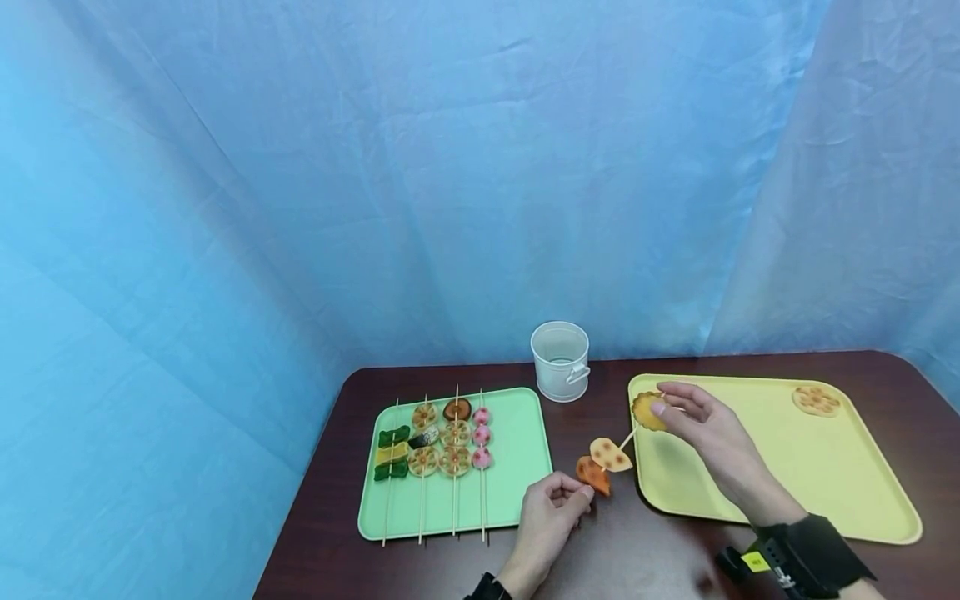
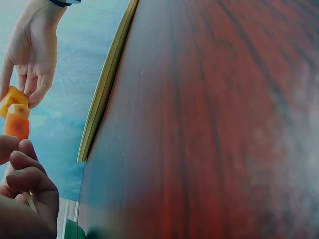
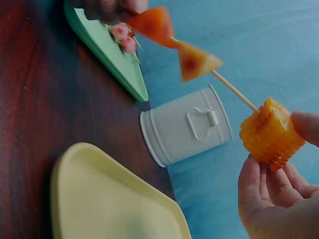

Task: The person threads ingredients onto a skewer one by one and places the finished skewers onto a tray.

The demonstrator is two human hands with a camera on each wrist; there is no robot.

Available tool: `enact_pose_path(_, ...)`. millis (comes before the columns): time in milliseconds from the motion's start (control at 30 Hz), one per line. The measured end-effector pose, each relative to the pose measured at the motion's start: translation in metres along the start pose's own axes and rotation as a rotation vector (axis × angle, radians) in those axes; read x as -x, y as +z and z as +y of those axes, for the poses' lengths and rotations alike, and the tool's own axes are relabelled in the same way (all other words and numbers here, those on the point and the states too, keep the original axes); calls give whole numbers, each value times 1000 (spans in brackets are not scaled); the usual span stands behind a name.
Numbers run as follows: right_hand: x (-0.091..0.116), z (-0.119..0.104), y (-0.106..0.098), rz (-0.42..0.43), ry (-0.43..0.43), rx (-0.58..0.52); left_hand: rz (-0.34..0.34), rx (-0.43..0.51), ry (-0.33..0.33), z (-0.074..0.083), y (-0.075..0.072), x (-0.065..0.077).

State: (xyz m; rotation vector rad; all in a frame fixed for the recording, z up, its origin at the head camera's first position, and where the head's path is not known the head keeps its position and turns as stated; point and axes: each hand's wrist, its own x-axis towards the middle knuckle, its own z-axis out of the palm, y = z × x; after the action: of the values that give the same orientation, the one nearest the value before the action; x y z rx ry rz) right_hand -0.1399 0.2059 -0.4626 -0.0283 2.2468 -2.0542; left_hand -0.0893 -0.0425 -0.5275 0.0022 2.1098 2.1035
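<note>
My left hand [image 1: 550,515] grips a wooden skewer [image 3: 234,91] just below an orange wedge [image 3: 154,26]. A pale, brown-spotted wedge [image 1: 611,455] is threaded above the orange one. Between thumb and fingers, my right hand [image 1: 708,433] pinches a yellow corn piece [image 3: 271,134] at the skewer's far end. The stick's tip meets the corn in the right wrist view. Both hands are raised over the table, between the two trays. In the left wrist view the left hand [image 2: 30,184] has its fingers curled, with a bit of stick showing below them.
On the left, a green tray [image 1: 517,450] bears several filled skewers. A yellow tray [image 1: 810,483] under the right hand holds a lotus root slice [image 1: 816,401] in its far corner. Behind, a white bucket [image 1: 561,362] stands near the blue curtain [image 1: 480,183].
</note>
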Motion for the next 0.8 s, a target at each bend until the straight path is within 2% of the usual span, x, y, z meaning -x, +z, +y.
enact_pose_path(300, 3, 5, 16, -9, -17, -25, 32, 23, 3, 4, 5, 0)
enact_pose_path(600, 4, 11, 27, -31, 56, 23, 29, 22, -17, 6, 5, 0)
enact_pose_path(800, 5, 15, 29, -40, 75, 21, 25, 21, -3, 5, 5, 0)
